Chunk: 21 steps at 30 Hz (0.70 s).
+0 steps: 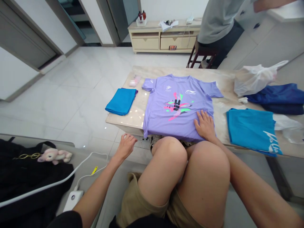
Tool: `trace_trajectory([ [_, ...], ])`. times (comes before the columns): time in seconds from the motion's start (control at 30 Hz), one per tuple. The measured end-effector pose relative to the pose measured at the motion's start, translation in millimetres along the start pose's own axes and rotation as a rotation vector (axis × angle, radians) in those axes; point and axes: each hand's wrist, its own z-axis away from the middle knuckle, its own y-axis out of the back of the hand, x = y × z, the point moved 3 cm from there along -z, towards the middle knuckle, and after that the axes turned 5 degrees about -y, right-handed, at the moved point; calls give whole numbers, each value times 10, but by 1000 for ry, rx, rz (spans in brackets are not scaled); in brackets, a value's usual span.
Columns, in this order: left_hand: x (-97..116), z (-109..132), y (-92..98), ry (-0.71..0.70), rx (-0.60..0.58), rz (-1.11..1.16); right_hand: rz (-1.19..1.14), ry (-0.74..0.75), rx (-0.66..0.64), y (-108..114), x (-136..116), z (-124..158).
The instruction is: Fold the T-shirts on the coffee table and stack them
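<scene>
In the head view, the lavender T-shirt (177, 107) lies spread flat, front up, in the middle of the marble-topped table (180, 72), with its collar toward the top of the frame and its hem reaching the near edge. Its thin sports knit looks light, soft and limp, and it may slide on the polished stone if tugged. The shoulders or sleeve ends look like the easiest places to take hold, pinching the fabric between your fingers. Your right hand (205, 125) rests open and flat on the shirt's lower right, fingers spread, gripping nothing. Your left hand (125, 146), loosely curled and empty, is apart from the shirt, just off the table's near edge at lower centre. A folded blue cloth (121, 101) lies left of the shirt. To the right are a folded teal garment (249, 131) and, further up, a white plastic bag (254, 80).
</scene>
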Motion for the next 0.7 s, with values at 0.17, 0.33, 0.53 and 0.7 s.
trace_trajectory([
  [0.17, 388, -417, 154, 72, 88, -14, -3, 9, -4, 2, -4, -36],
  [0.33, 509, -865, 139, 348, 83, -14, -21, 0, 0, 23, -26, -23],
  [0.53, 196, -690, -9, 501, 216, 531, -23, 13, 44, -17, -10, 5],
  [0.7, 55, -424, -164, 724, 208, 898, -31, 35, 19, 61, 28, 120],
])
